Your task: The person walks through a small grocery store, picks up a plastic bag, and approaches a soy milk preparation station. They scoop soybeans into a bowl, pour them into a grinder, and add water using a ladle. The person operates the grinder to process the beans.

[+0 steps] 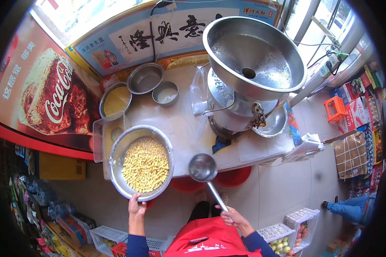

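My left hand grips the near rim of a wide metal basin with pale yellow soaked beans in it. The basin is at the table's front left and overlaps a clear plastic box. My right hand is closed around the handle of a metal ladle; its bowl looks empty and is over the table's front edge. Beyond the ladle stands a grinding machine, topped by a large steel funnel hopper with a dark hole at its bottom.
On the table are a bowl of yellow grain, an empty-looking metal bowl and a small bowl with whitish contents. A metal basin is behind the grinder. Red tubs sit below; fruit crates stand at right.
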{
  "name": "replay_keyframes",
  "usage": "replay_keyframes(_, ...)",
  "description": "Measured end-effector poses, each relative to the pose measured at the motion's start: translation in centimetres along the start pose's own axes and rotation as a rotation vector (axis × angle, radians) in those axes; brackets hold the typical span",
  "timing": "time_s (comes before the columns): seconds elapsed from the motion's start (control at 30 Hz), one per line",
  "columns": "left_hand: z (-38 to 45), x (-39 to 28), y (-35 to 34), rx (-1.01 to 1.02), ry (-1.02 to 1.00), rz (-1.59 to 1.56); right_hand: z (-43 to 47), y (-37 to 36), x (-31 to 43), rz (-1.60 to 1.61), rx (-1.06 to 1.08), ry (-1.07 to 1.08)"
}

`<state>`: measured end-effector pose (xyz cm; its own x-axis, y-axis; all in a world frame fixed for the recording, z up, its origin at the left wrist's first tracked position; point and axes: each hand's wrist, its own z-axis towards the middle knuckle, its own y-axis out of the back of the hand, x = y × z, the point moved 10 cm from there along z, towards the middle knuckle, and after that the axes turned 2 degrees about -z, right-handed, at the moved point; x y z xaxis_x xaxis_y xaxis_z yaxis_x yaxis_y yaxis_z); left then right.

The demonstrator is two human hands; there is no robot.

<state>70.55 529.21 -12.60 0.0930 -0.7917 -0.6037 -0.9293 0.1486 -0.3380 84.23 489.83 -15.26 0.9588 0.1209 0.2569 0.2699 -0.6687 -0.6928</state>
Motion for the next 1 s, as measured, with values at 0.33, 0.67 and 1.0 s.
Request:
replay_keyframes(0.33,-5.2,-4.8,4.9,-0.053,-0.099,-0.022,20.2,-6.0,3.5,-0.094,0.134,0.066)
replay_keyframes(0.67,-6.7,-6.4,3.4,-0.192,-0.073,-0.031,3.0,14.8,36.0,-1.210,-0.922,0.840)
replay_keyframes(1.0,-12.3,-1.9,-4.7,-0.035,-0.055,-0.283,-37.4,15.6,71.0,-0.907,-1.899,1.492)
